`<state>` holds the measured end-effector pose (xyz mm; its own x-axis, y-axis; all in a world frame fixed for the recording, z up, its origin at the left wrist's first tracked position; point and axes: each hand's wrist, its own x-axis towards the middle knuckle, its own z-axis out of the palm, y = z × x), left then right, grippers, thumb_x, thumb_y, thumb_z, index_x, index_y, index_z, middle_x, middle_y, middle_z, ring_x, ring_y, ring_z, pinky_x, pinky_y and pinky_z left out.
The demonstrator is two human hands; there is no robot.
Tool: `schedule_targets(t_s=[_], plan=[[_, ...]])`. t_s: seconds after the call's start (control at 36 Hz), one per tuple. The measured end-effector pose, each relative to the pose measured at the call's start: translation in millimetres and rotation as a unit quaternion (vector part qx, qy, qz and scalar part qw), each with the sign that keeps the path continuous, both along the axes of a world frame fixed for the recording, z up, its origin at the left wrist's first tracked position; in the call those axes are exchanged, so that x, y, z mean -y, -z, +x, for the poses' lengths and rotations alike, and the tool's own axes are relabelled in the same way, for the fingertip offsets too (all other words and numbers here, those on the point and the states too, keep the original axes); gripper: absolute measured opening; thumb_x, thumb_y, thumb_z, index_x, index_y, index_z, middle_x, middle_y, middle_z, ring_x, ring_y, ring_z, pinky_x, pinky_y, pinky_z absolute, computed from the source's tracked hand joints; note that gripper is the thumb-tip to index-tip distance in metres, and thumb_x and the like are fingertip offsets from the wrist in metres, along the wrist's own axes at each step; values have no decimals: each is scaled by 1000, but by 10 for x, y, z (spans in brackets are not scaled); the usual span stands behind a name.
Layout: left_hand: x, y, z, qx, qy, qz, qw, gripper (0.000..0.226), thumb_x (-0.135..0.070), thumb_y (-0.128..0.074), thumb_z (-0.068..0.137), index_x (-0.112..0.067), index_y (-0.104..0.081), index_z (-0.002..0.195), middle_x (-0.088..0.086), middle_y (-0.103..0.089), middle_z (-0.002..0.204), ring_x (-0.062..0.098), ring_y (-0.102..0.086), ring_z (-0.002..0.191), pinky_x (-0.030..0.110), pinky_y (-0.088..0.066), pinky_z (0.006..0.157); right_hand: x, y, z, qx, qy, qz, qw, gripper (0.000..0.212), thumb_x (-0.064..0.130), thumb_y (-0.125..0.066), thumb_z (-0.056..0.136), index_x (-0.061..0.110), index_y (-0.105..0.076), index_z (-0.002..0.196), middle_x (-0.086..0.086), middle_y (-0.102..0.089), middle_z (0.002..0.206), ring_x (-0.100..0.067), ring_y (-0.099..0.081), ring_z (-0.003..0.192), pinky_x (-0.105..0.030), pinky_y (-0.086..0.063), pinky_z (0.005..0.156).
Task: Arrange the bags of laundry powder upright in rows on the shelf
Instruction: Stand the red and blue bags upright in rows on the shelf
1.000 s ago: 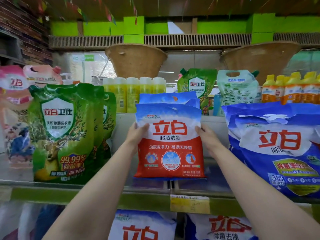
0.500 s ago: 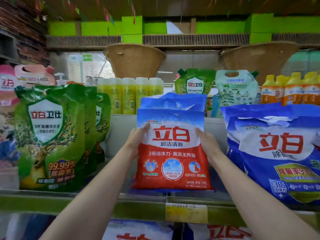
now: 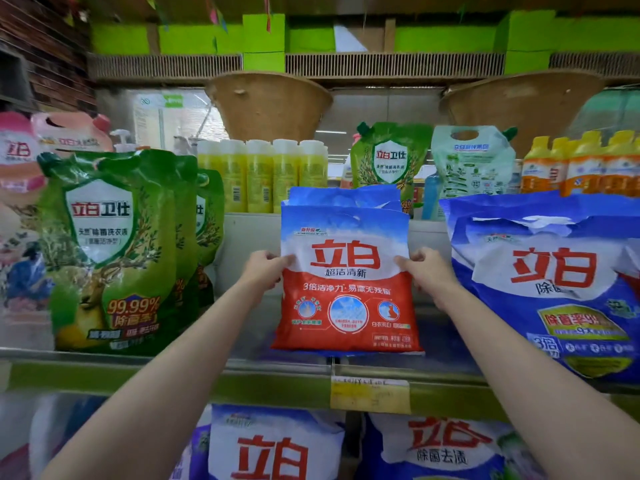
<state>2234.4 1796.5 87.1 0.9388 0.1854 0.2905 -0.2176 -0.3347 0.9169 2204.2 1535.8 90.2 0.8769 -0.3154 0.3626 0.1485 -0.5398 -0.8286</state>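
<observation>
The red bag [image 3: 346, 282] stands upright on the shelf [image 3: 277, 368], long axis vertical, between both hands. Left hand [image 3: 265, 268] and right hand [image 3: 427, 268] pinch its 2 side edges, equally near.

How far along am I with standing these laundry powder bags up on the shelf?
Done: at least one matching blue-topped bag stands behind the front one. In hand: the left hand and right hand grip the sides of the red-and-white powder bag, upright at the shelf front. Left: the big blue bags on the right lean and look unstraightened.
</observation>
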Motion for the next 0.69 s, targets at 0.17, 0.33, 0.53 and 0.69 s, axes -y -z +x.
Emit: schedule_targets(t_s=[0.17,0.33,0.53,0.69], plan=[[28,-283,-144,141,-117,9,983,13,-16,-66,86,-4,-70,84,8,-63,79,21,-56,77,28,-43,70,-79,-309,-101,171,72,-79,979,26,20,-55,93,9,-48,71,-2,-56,61,-13,-59,50,-34,-49,54],[-5,-264,-95,121,-91,0,989,15,-19,-63,87,-12,-60,74,19,-70,86,32,-68,82,47,-56,80,-80,-338,-190,86,-33,84,992,27,9,-48,97,12,-41,71,-11,-55,70,-6,-58,35,-24,-54,43],[-43,223,-545,32,49,-15,998,48,-27,-64,87,2,-52,123,15,-63,112,6,-63,76,21,-50,66,12,112,-555,-49,-87,44,994,28,28,-66,86,12,-51,104,-4,-63,95,-15,-60,81,-26,-46,66],[-58,311,-844,-139,288,54,946,48,-9,-71,80,-19,-38,112,-6,-61,98,5,-65,81,17,-54,66,-52,293,-770,-189,-318,32,929,39,15,-69,82,26,-52,115,4,-69,106,-9,-68,94,-21,-56,74]])
